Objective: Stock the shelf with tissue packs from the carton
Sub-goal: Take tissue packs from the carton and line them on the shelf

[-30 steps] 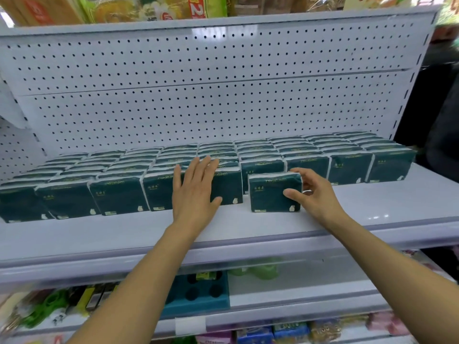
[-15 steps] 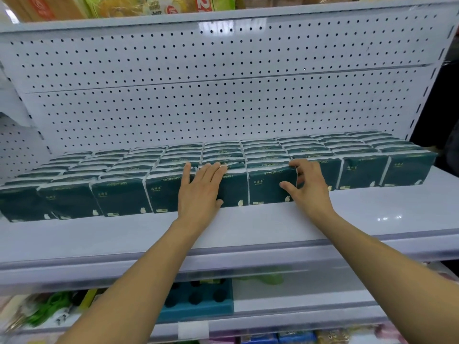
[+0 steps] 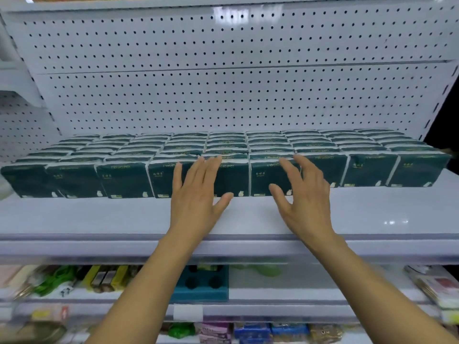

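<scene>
Dark green tissue packs (image 3: 124, 178) stand in several rows across the white shelf (image 3: 99, 217), their front row unbroken from left to right. My left hand (image 3: 196, 197) lies flat with straight fingers against the front of a middle pack (image 3: 233, 177). My right hand (image 3: 301, 194) is spread with straight fingers over the front of the neighbouring pack (image 3: 263, 178). Neither hand grips anything. The carton is out of view.
A white pegboard back panel (image 3: 223, 83) rises behind the packs. A bare strip of shelf runs in front of the front row. Lower shelves hold a teal foam tray (image 3: 201, 284), green items and assorted small packets.
My right hand pushed the loose pack back into the front row, then let go and opened flat. The left hand stayed pressed on the middle pack. The view moved closer.
</scene>
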